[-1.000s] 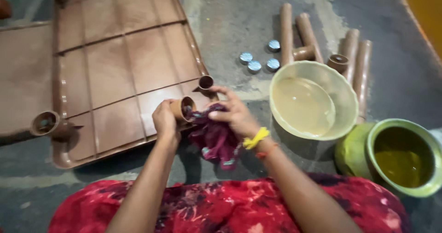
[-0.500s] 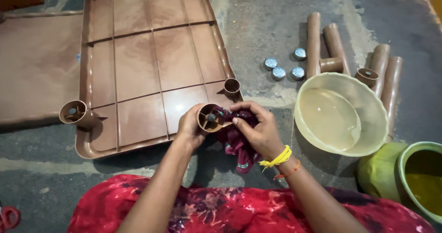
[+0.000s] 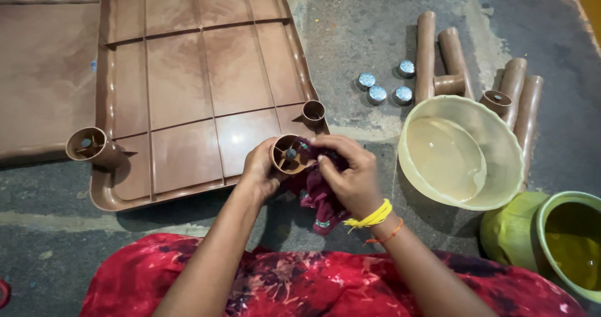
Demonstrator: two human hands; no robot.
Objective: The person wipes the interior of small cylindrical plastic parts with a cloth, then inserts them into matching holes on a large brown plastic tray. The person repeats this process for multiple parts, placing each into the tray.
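My left hand (image 3: 260, 168) grips a short brown plastic tube (image 3: 287, 155), its open end facing up at me. My right hand (image 3: 348, 175) presses a dark red cloth (image 3: 319, 195) against the tube's right side, and the cloth hangs down below the hand. Both hands hover over the near right corner of a brown plastic shelf tray (image 3: 188, 85) lying upside down on the floor. The tray has round sockets at its near corners, one at the left (image 3: 87, 145) and one at the right (image 3: 313, 111).
A cream bowl (image 3: 507, 148) with water sits to the right. Several brown tubes (image 3: 427, 54) and small silver caps (image 3: 377, 94) lie behind it. A green pot (image 3: 551, 229) stands at the lower right. Another brown panel (image 3: 37, 72) lies at the left.
My view has shifted, so the tray and bowl sit further right and lower. The tube has been turned in my left hand and the cloth rubbed along its right side.
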